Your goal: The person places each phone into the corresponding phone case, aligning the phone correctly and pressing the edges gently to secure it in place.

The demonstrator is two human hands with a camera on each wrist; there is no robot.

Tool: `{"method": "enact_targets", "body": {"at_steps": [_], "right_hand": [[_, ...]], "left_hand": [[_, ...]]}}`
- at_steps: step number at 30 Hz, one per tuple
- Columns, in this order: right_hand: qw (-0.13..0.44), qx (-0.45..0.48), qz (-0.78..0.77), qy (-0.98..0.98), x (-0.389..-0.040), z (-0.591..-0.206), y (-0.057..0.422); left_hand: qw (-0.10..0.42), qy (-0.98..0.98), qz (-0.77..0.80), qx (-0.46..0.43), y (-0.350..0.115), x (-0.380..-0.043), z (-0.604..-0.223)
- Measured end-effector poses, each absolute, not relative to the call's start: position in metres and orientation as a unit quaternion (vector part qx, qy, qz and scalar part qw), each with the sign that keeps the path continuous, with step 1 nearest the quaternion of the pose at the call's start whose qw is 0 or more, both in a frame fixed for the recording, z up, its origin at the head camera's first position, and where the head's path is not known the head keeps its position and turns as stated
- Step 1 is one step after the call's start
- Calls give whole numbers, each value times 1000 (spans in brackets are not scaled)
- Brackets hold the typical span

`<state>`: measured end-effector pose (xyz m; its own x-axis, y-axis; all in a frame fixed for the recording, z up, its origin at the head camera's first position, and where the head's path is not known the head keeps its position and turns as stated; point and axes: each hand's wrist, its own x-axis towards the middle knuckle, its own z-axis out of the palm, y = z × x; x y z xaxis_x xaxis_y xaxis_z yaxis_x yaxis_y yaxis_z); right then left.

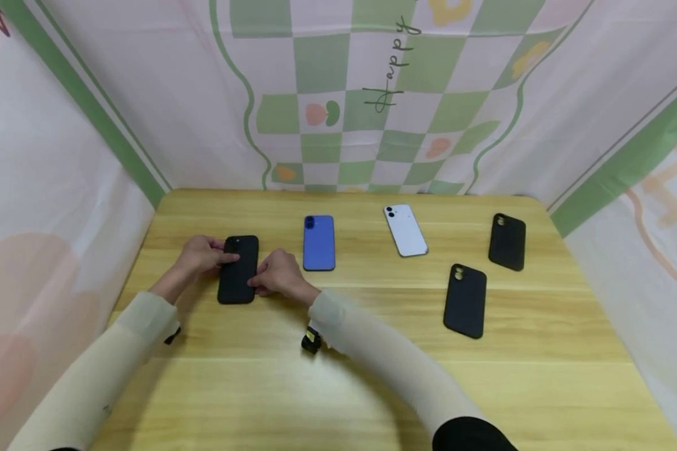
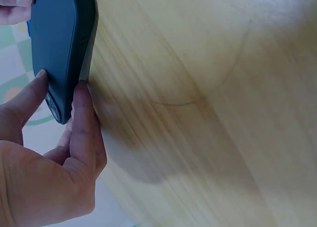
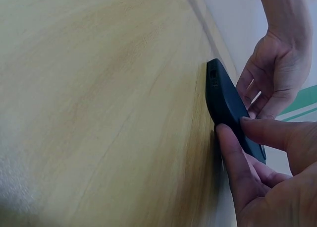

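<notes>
At the left of the table, both hands hold a black-cased phone (image 1: 238,279), its back facing up. The left hand (image 1: 202,255) grips it near the camera end, thumb on the back and fingers along the side edge, as the left wrist view shows. On the opposite long edge the right hand (image 1: 279,274) pinches it between thumb and fingers. The right wrist view shows the port cutout at the end of the black case (image 3: 227,95), close over the wood. Just right of the right hand lies a blue phone (image 1: 319,244), back up.
Farther right on the wooden table (image 1: 248,388) lies a white phone (image 1: 407,232). Two black phone cases, one nearer (image 1: 466,304) and one farther back (image 1: 508,243), lie at the right, table wood showing through their camera holes. A printed cloth (image 1: 321,69) hangs behind the table.
</notes>
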<state>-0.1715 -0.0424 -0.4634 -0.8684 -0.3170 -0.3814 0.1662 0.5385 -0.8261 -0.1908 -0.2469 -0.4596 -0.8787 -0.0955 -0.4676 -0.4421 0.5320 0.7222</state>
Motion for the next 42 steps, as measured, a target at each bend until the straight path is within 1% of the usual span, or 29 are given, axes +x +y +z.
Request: {"method": "enact_targets", "body": {"at_steps": [13,21,27,29,31,36,39,42], "right_hand": [[243,-56,-477,843,-172,-468,-42],[249,-71,-472,843,-171,-468,-39],[244,-112,-448,853,-169,-468,-33],[237,-139,-432,859,-168,-467,-30],[232,-162,-421,862,-166,-467,-24],[255,-190,-440,840,-154,-463,0],[271,-202,-451,826,-147,-458,23],[282,-211,-454,819,-143,-453,54]], "left_hand": [[190,859,448,-158,-247,-190,-457],[189,864,442,-152,-245,-189,-456],[190,878,419,-129,-245,-188,-452],[179,890,402,-122,-246,-188,-449],[155,904,384,-108,-245,-188,-448],[94,923,365,-77,-237,-189,-445],[81,921,376,-63,-229,-189,-443],[79,917,390,-41,-219,-191,-439]]}}
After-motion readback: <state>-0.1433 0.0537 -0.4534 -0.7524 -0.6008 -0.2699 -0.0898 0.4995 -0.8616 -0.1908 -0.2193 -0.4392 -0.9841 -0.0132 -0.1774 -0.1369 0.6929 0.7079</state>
